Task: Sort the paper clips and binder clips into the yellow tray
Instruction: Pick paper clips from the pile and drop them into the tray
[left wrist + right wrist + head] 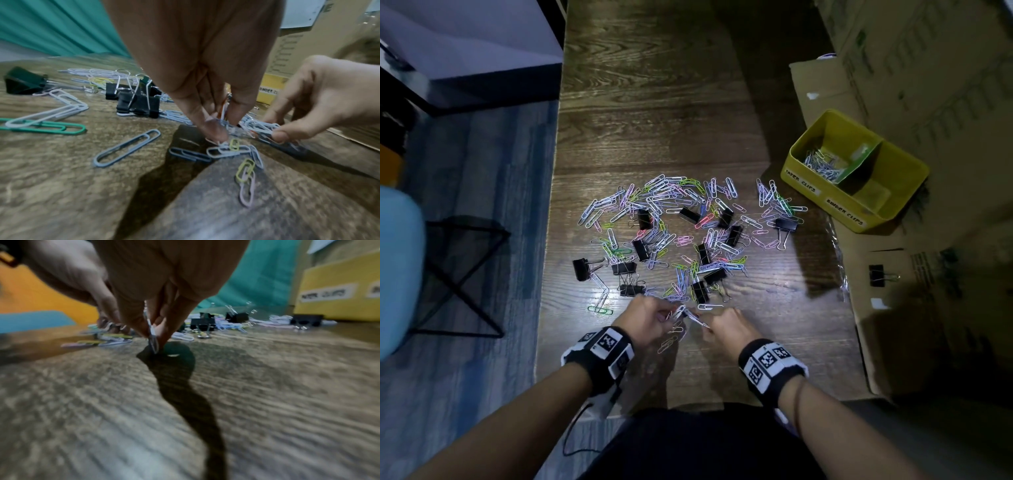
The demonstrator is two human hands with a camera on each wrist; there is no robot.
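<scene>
A spread of coloured paper clips (681,219) mixed with black binder clips (640,248) covers the middle of the wooden table (654,102). At the pile's near edge my left hand (645,317) pinches a tangle of paper clips (225,129), with more clips dangling below it. My right hand (726,327) pinches a bunch of pale blue paper clips (261,129) just beside the left hand. In the right wrist view the fingers (131,318) hold the clips (153,337) just above the tabletop. The yellow tray (825,195) stands at the far right with paper clips (822,164) in its left compartment.
Flattened cardboard (893,308) lies along the table's right side under the tray, with one stray binder clip (878,275) on it. Cardboard boxes (928,68) stand behind. A black wire stool (458,274) and a teal seat (397,267) are left of the table.
</scene>
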